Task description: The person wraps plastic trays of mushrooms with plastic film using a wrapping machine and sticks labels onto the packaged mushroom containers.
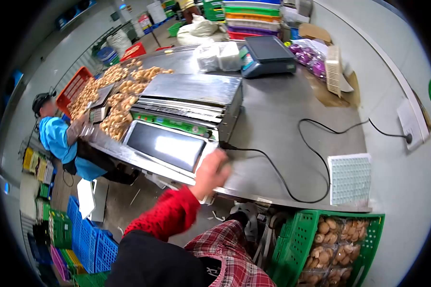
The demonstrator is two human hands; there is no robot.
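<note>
My left hand (211, 174), in a red sleeve, is smeared by motion at the front right corner of the metal machine (191, 88). Its fingers look bent, but I cannot make out whether it holds anything. Just left of it lies the machine's dark flat plate (165, 146) in a white frame, with a green strip (172, 124) behind. A black power cord (273, 165) runs from beside the hand across the steel table (268, 115). My right hand is out of view.
Loose mushrooms (115, 115) pile up left, near a co-worker in blue (57, 138). A scale (268, 55) and white packs (218, 56) stand at the back. A label sheet (350, 179) lies right. Below, a green crate (299, 239) holds bagged mushrooms (321, 256).
</note>
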